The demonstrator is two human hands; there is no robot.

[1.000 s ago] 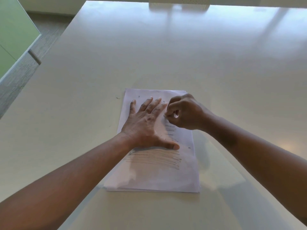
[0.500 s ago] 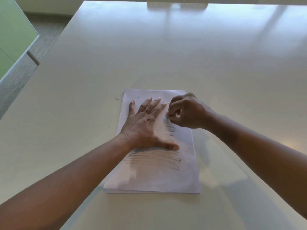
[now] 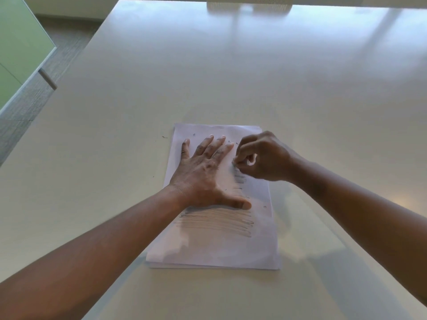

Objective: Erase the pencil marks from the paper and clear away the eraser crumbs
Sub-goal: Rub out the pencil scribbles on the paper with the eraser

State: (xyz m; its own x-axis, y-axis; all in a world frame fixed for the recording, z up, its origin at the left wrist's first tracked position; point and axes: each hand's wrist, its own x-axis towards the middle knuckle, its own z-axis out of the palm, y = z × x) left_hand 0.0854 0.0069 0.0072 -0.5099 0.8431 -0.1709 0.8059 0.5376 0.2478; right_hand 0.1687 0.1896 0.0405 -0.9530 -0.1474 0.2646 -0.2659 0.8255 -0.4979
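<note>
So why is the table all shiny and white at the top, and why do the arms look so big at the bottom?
In the head view, window light bounces off the glossy table as pale glare streaks. The wide-angle lens stretches the forearms near the bottom edge. The left hand lies flat on the paper; the right hand is slightly blurred, pinching something small and pale, probably the eraser.

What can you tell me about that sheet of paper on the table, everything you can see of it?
The paper is a white sheet topping a thin stack, lying flat on the pale table, long side running away from the person. Grey pencil marks cross its near middle in rough horizontal strokes, and shorter ones remain beside the right hand. The left hand presses flat on it, fingers spread. The right hand pinches a small white eraser against it. Dark crumbs dot its far end.
</note>
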